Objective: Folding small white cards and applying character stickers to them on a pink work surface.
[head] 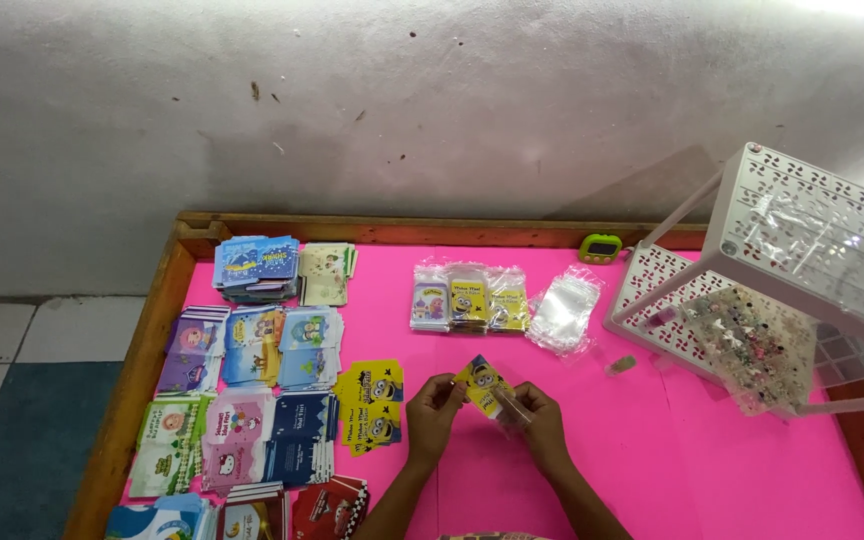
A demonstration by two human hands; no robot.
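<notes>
A small yellow card [481, 384] is held above the pink table [712, 450] near the middle of its near edge, pinched at its left end by the fingers of the left hand [435, 404]. A clear plastic sleeve [512, 408] is pinched by the right hand [540, 415] over the card's right end. More yellow cards [370, 405] lie just left of the hands, and stacks of printed cards [252, 390] fill the table's left side.
</notes>
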